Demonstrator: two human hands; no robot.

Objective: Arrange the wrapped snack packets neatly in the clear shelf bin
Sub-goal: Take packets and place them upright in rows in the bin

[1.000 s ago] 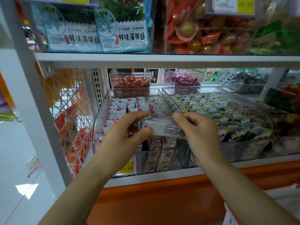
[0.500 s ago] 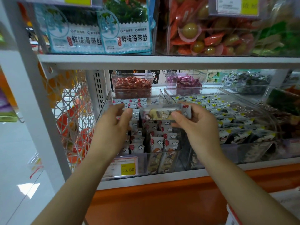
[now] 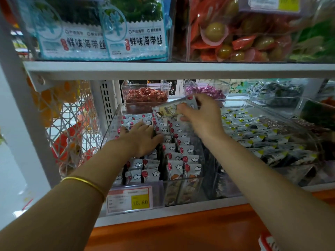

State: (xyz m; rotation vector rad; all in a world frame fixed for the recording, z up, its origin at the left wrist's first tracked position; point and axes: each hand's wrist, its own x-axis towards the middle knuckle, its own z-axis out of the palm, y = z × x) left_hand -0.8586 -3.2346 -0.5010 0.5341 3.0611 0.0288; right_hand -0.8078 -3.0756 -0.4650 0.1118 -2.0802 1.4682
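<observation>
Grip: your right hand [image 3: 201,115] pinches one held packet [image 3: 171,108] between thumb and fingers at its right end. It hangs tilted at the centre of the frame, above the back of the bin.
Other hand: your left hand [image 3: 139,138] lies flat with its fingers straight on the left rows and holds nothing.
Bin: the clear shelf bin [image 3: 111,127] sits at centre on the lower shelf. Its standing packets [image 3: 174,156] run front to back in upright, overlapping rows.
Handling: the packet is probably light, with slick, crinkly film and possibly a crushable filling. Pinch gently at the crimped end seal, as the middle would likely bow.
Next move: it looks bound for the back of the right rows, so slot it in upright, facing like its neighbours.
Risk: the rows may topple like dominoes if nudged, so brace them with your flat hand.
Nearby: a price tag [image 3: 139,201] is on the bin's front, and a neighbouring bin [image 3: 253,131] of dark packets stands just to the right.
</observation>
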